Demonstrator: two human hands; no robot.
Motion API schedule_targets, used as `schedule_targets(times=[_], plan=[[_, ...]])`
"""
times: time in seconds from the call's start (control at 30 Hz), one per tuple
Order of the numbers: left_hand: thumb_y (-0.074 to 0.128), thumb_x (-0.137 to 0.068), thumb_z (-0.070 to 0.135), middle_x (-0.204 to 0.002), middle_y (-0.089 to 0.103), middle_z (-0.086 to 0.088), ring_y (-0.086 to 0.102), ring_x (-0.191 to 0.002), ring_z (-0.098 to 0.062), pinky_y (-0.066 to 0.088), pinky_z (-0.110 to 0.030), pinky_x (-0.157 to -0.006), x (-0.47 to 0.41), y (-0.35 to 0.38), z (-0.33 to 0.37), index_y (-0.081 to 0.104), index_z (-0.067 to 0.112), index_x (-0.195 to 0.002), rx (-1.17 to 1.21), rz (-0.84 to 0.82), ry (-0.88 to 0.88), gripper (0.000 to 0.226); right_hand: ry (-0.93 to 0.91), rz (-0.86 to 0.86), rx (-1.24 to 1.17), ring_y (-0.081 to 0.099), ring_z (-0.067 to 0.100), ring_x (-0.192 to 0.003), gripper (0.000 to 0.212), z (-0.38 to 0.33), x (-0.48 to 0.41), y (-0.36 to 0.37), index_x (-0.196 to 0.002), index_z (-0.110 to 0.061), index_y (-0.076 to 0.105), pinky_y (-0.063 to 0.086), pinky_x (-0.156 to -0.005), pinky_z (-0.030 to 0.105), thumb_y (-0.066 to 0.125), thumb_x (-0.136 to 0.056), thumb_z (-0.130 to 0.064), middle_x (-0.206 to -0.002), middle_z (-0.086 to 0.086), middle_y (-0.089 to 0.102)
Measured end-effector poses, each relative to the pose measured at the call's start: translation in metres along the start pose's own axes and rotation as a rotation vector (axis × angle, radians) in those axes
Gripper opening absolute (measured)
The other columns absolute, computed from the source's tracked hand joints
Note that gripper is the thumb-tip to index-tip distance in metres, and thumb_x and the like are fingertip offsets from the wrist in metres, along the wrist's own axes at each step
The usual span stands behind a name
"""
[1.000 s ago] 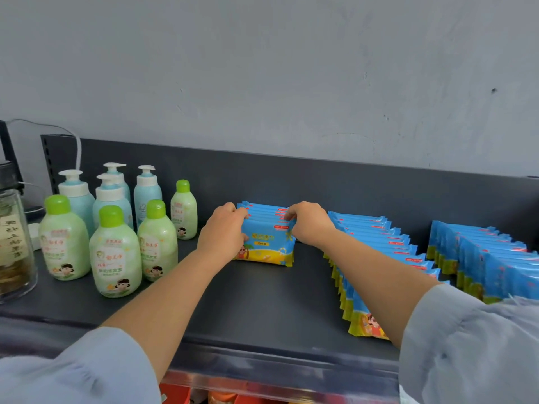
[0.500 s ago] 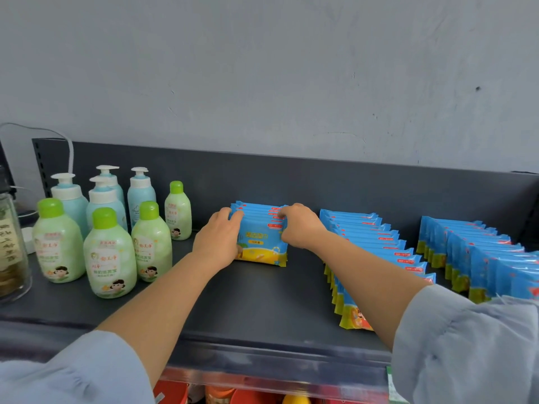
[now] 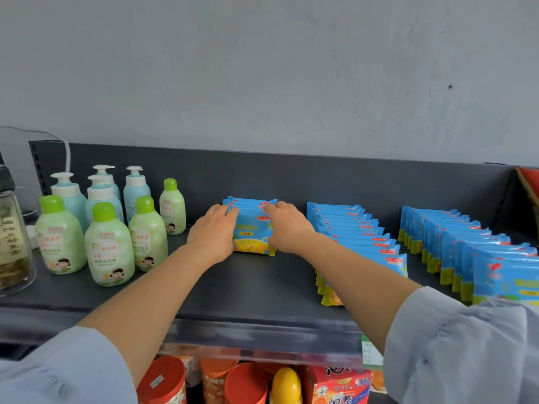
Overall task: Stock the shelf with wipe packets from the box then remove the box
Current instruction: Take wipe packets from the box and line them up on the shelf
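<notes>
Both arms reach forward over the shelf (image 3: 233, 293). The left hand (image 3: 214, 228) lies at 9 o'clock of a short stack (image 3: 252, 228) of blue wipe packets and the right hand (image 3: 287, 225) at 3 o'clock. The hands are apart, and the fingers of each curl over the top edge of the stack, so it is clamped between them. The stack stands upright in the middle of the shelf, near the back panel.

At 3 o'clock of the stack are 2 long rows (image 3: 358, 243) of the same packets, which run from the back to the front edge. At 9 o'clock stand 4 green bottles (image 3: 108, 243) and, behind them, 4 pump bottles (image 3: 134, 193). A glass jar (image 3: 11, 228) is at the far left edge.

The shelf is dark grey and the wall (image 3: 262, 68) above it is pale grey. On the level below are red cups (image 3: 245, 383).
</notes>
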State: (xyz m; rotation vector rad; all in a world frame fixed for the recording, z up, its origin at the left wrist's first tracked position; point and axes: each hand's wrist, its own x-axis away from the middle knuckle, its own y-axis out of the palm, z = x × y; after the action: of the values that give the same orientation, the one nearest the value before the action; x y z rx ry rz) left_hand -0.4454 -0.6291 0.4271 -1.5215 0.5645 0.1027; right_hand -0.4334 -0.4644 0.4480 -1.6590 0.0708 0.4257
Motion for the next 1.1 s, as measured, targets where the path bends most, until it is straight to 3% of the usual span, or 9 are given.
schedule_targets(times=[0.13, 0.47, 0.73, 1.1], plan=[[0.068, -0.084, 0.032, -0.143, 0.038, -0.004, 0.033, -0.133, -0.022, 0.042, -0.039, -0.102, 0.021, -0.015, 0.012, 0.032, 0.013, -0.141, -0.025, -0.009, -0.028, 0.07, -0.072, 0.051, 0.047, 0.036, 0.026, -0.128, 0.058, -0.001, 0.024, -0.006, -0.136, -0.012, 0.041, 0.043, -0.099, 0.039, 0.065, -0.083, -0.017, -0.137, 0.009, 0.041], [0.067, -0.085, 0.034, -0.138, 0.043, -0.003, 0.037, -0.13, -0.022, 0.044, -0.039, -0.097, 0.102, -0.058, 0.088, 0.036, 0.014, -0.139, -0.025, 0.014, -0.169, 0.065, -0.232, 0.14, 0.134, 0.037, 0.027, -0.125, 0.049, 0.034, 0.135, -0.043, -0.129, -0.012, 0.045, 0.036, -0.099, 0.035, 0.062, -0.084, -0.023, -0.132, 0.01, 0.044], [0.065, -0.087, 0.034, -0.138, 0.044, -0.005, 0.037, -0.13, -0.024, 0.044, -0.039, -0.096, 0.167, -0.079, 0.168, 0.039, 0.015, -0.136, 0.006, 0.023, -0.17, 0.058, -0.206, 0.088, 0.15, 0.039, 0.028, -0.123, 0.047, 0.08, 0.228, -0.065, -0.131, -0.015, 0.044, 0.038, -0.097, 0.036, 0.059, -0.086, -0.019, -0.131, 0.01, 0.045], [0.061, -0.091, 0.035, -0.145, 0.04, -0.002, 0.032, -0.136, -0.021, 0.042, -0.037, -0.102, 0.229, -0.089, 0.25, 0.024, 0.017, -0.149, 0.096, -0.022, -0.053, 0.071, -0.019, 0.015, 0.171, 0.039, 0.028, -0.124, 0.05, 0.131, 0.338, -0.073, -0.133, -0.015, 0.043, 0.04, -0.101, 0.038, 0.06, -0.086, -0.019, -0.131, 0.009, 0.045]])
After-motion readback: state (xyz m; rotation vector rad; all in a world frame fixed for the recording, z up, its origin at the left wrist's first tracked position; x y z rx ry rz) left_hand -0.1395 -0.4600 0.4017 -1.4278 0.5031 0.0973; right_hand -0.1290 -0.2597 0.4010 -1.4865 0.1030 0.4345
